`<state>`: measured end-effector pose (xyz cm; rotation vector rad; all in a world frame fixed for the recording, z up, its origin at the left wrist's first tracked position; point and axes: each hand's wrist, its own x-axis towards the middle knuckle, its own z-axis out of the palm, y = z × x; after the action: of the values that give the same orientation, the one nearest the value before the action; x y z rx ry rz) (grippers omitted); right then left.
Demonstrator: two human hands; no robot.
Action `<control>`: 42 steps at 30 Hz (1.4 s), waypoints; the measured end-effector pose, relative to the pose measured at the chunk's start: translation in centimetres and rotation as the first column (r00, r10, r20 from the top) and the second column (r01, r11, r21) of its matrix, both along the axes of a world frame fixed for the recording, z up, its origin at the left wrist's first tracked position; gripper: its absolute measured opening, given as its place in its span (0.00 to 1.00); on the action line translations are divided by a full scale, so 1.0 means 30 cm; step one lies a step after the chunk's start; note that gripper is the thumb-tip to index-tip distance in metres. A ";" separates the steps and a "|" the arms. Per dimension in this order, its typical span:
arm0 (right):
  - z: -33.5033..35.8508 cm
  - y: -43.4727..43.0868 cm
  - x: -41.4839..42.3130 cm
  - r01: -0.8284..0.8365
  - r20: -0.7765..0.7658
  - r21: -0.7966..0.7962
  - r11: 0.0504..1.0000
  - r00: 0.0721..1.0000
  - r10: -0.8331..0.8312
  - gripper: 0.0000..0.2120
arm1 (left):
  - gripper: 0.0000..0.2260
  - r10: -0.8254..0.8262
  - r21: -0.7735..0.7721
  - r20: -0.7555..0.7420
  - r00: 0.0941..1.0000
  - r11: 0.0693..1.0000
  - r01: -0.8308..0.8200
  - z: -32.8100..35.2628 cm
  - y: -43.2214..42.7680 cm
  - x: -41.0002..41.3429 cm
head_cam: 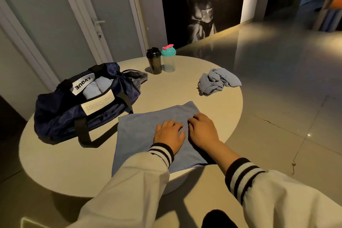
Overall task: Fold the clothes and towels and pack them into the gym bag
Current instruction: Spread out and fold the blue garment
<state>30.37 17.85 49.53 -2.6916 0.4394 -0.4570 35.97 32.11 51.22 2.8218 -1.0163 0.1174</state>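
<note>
Smoothing a towel before the next fold. The towel (140,131), a thin, matte blue rectangle, lies flat at the near edge of the round, pale bench (185,89). The left hand (169,134) and right hand (203,131) rest side by side on it, palms down and gripping nothing; the left's fingers are spread, the right's slightly bent. Best practice is probably to sweep outward from the centre and square the edges before folding. The bag (61,114), soft dark-blue nylon, gapes just beside the towel, with pale rolled cloth (94,87) inside. A second towel (218,80) lies crumpled at far right, and two plastic shakers (162,61) stand behind.
</note>
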 end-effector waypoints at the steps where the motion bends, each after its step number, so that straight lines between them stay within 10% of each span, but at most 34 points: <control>1: 0.000 0.003 -0.026 0.021 0.019 -0.002 1.000 1.000 -0.021 0.18 | 0.18 0.032 0.020 -0.001 1.000 0.999 -0.032 0.002 -0.007 -0.019; 20: -0.001 0.101 -0.371 0.139 0.024 0.278 0.950 0.988 -0.152 0.14 | 0.26 -0.056 0.139 -0.070 0.996 0.988 0.066 -0.040 0.024 -0.325; 30: 0.000 0.137 -0.352 0.131 0.165 0.276 0.952 0.969 -0.181 0.14 | 0.19 -0.194 -0.203 -0.206 0.959 0.967 0.152 -0.053 0.091 -0.292; 36: 0.109 0.235 -0.268 -0.016 0.376 0.267 0.964 0.922 -0.089 0.19 | 0.15 -0.158 -0.503 -0.338 0.928 0.864 -0.036 0.007 0.243 -0.242; 42: 0.240 0.461 -0.085 -0.298 0.414 0.128 0.946 0.883 0.222 0.21 | 0.16 -0.083 -0.735 -0.554 0.828 0.516 -0.440 0.060 0.479 -0.184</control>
<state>27.82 31.69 56.73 -2.3453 -0.0003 -0.8113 30.46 46.46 53.04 1.8319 -0.3261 -0.1245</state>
